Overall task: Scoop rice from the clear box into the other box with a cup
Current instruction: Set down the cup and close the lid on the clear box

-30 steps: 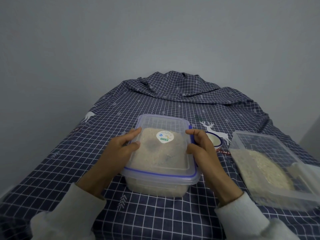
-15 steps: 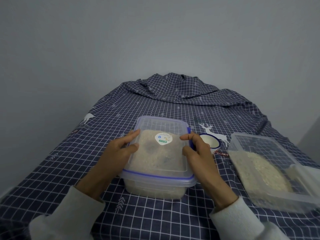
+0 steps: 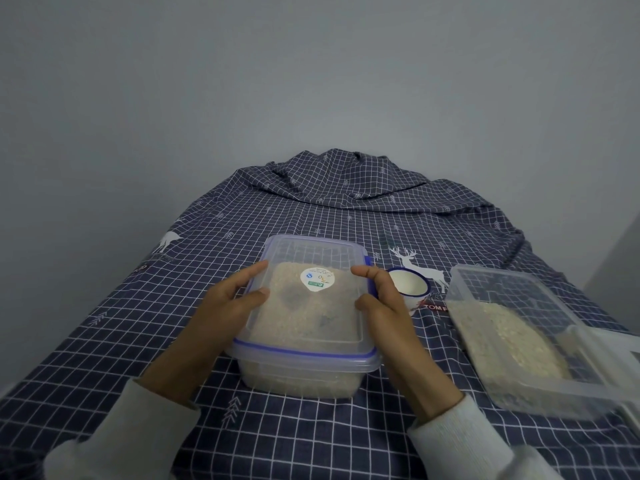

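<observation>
Both forearms reach forward in pale sleeves. The left hand [image 3: 227, 308] lies with fingers extended and thumb pressing flat. The right hand [image 3: 384, 306] mirrors it, thumb and forefinger bent inward.

Both hands [image 3: 228, 306] on lidded box [image 3: 304, 341]
</observation>
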